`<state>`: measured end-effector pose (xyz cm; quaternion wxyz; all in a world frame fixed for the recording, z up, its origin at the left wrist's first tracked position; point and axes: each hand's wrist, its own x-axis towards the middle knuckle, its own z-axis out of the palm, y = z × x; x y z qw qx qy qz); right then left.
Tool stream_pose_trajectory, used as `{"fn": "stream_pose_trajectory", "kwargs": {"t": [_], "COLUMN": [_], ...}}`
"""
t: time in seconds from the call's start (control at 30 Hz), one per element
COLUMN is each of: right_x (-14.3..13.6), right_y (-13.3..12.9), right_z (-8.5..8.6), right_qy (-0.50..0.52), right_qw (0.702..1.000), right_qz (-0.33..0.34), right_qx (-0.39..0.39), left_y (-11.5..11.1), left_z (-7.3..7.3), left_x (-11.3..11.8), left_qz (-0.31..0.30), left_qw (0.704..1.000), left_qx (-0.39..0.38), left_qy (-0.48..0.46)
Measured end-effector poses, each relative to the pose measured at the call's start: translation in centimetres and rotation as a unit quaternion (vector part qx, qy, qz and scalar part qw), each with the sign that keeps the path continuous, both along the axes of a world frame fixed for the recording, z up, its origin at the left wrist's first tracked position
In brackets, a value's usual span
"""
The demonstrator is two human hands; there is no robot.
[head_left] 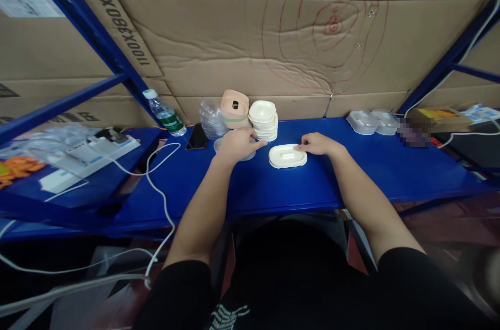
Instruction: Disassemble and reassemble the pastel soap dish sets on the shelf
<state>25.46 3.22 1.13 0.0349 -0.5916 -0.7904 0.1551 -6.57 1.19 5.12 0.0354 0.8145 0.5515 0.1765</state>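
Clock read from your seat, twelve straight ahead.

- Clear plastic bottle with green label and white cap [165, 114]: between ten and eleven, leaning.
- Flat black phone [197, 137]: near eleven, lying on the blue table [281, 192].
- Nested clear plastic cups [213, 122]: eleven.
- Peach square-cornered box with green band [235, 106]: towards half past eleven, behind your left hand.
- Your left hand [237, 145]: eleven, fingers half bent, thumb side towards the stack; you cannot tell from here whether it grips anything.
- Shallow clear plastic dish [249, 156]: beneath that hand, partly hidden.
- Stack of cream-white moulded trays [263, 114]: just short of twelve. Likely light; nested rims may cling, so part them at one corner.
- Cream-white oval moulded tray [288, 157]: twelve, on the table, raised ridge along its middle. Judged light and fairly stiff, thin-walled, apt to dent or slide if pressed; take it by the rim at its rounded ends.
- Your right hand [317, 143]: half past twelve, nearly closed, thumb and fingertips pinching that tray's far right rim.
- Pair of clear plastic containers [371, 123]: one.
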Motion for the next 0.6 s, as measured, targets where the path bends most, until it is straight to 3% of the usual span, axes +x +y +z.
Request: {"fn": "stream_pose_trajectory", "kwargs": {"t": [0.23, 0.37, 0.6], "right_x": [-0.20, -0.34, -0.28], "right_y": [-0.40, -0.53, -0.30], "right_z": [0.24, 0.45, 0.12], "right_qy": [0.017, 0.014, 0.011], "right_qw": [1.000, 1.000, 1.000], "right_qz": [0.000, 0.000, 0.011], "right_qx": [-0.001, 0.003, 0.006], "left_y": [0.00, 0.01, 0.09], "left_z": [0.10, -0.17, -0.24], "left_x": [-0.74, -0.86, -0.77], "left_qz": [0.016, 0.006, 0.010], "left_qw": [0.989, 0.987, 0.993], "left_qx": [-0.097, -0.087, -0.050], "left_qy": [0.107, 0.134, 0.105]}}
